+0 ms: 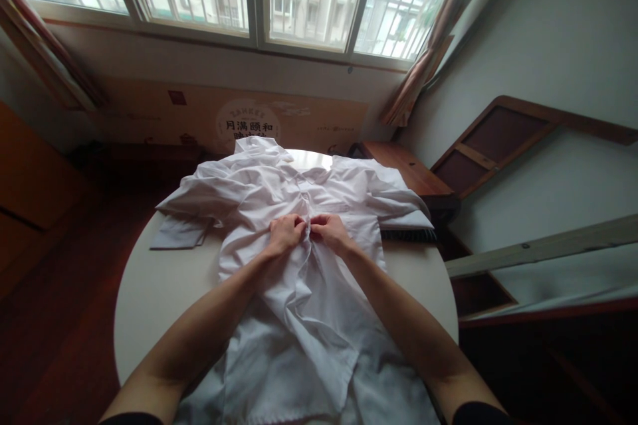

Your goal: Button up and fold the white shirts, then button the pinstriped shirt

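Observation:
A white button-up shirt (269, 192) lies spread over a round white table (144, 299), its collar at the far side and its lower part hanging toward me. At the middle of the front, my left hand (288, 232) pinches one edge of the front opening. My right hand (329, 231) grips the facing edge just beside it, fingertips close together. Any button between the fingers is too small or hidden to make out. Below my hands the cloth is bunched into folds, and above them the front edges meet up to the collar.
Under the right sleeve a dark bristled brush (409, 235) sticks out. A brown wooden piece of furniture (399, 163) stands behind the table at right. A wooden rail (543, 246) runs along the right side. Windows (309, 0) and a printed cardboard panel (309, 113) are ahead.

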A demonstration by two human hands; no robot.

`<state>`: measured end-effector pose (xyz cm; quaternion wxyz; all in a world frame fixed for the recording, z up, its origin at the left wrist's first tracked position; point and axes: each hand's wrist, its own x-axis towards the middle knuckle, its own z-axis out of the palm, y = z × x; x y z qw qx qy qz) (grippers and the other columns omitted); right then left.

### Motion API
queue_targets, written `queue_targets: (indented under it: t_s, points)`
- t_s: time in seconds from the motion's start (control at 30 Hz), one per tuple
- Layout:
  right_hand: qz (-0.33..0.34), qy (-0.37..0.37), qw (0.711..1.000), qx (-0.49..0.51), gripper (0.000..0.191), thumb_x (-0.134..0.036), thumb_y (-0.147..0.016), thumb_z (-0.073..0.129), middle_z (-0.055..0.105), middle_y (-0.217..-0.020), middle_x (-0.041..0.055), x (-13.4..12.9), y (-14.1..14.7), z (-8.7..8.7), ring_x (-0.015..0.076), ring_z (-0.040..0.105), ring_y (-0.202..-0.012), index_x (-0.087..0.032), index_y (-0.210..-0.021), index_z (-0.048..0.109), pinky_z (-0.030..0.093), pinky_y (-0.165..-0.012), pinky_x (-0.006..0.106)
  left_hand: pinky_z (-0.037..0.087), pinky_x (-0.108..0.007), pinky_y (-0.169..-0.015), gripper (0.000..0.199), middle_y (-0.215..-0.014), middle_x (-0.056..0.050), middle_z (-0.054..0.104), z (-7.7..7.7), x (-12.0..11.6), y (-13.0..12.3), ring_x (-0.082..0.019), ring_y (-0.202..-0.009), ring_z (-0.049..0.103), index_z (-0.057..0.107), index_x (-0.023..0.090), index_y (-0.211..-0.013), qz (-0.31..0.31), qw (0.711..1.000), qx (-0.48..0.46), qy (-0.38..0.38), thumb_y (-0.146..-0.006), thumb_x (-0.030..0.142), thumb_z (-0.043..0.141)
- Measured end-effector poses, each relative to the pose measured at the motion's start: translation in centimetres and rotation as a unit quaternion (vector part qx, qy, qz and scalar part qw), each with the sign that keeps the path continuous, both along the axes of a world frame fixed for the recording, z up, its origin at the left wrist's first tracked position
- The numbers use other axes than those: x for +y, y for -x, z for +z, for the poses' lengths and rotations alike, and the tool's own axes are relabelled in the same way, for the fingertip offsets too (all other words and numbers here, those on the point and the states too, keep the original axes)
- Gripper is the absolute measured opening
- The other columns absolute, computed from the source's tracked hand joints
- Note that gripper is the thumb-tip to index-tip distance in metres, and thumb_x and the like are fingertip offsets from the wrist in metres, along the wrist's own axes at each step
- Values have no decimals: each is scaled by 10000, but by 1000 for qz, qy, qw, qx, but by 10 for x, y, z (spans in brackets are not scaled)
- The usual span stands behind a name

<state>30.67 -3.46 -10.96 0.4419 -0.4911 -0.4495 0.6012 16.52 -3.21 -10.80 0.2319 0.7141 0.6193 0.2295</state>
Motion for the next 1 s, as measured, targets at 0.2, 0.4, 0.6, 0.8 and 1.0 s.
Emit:
queue_targets:
  t_s: [0.2, 0.4, 0.6, 0.8, 1.0]
  points:
    - [-30, -7, 1000, 7, 169, -216, -496, 709, 649, -587, -12, -2, 1, 0, 81, 517, -499, -149, -648, 682, 413, -506, 204, 402, -260, -728, 246, -822, -31, 710, 0, 6, 5, -165, -773, 618, 702, 193, -833, 5, 999, -37, 29, -812, 343, 508]
    - [-40, 27, 999, 7, 150, -263, -571, 662, 627, -573, 4, -8, 4, 8, 92, 547, -508, -137, -651, 658, 429, -496, 201, 412, -241, -670, 258, -766, -23, 703, 1, 9, 7, -158, -723, 619, 706, 172, -814, 9, 995, -80, 61, -785, 370, 542]
    - [-86, 7, 996, -34, 155, -215, -531, 629, 593, -518, -37, -9, 4, 3, 74, 467, -416, -161, -676, 644, 363, -420, 199, 419, -249, -695, 262, -740, -22, 704, 1, 7, 6, -161, -717, 627, 717, 176, -795, 3, 996, -79, 52, -773, 383, 558]
    - [-99, -31, 994, -27, 205, -220, -537, 639, 678, -671, 2, -3, 2, -9, 144, 610, -581, -170, -735, 649, 479, -560, 254, 419, -263, -703, 229, -756, -21, 707, 4, 4, 5, -178, -742, 632, 725, 197, -796, 13, 997, -61, 36, -762, 357, 565]
    - [-139, -155, 961, -182, 222, -207, -598, 628, 701, -739, 36, -3, 4, -12, 178, 654, -689, -158, -812, 664, 505, -667, 283, 415, -249, -697, 245, -755, -22, 710, 4, 6, 8, -165, -733, 634, 732, 193, -806, 3, 996, -76, 42, -764, 367, 566]
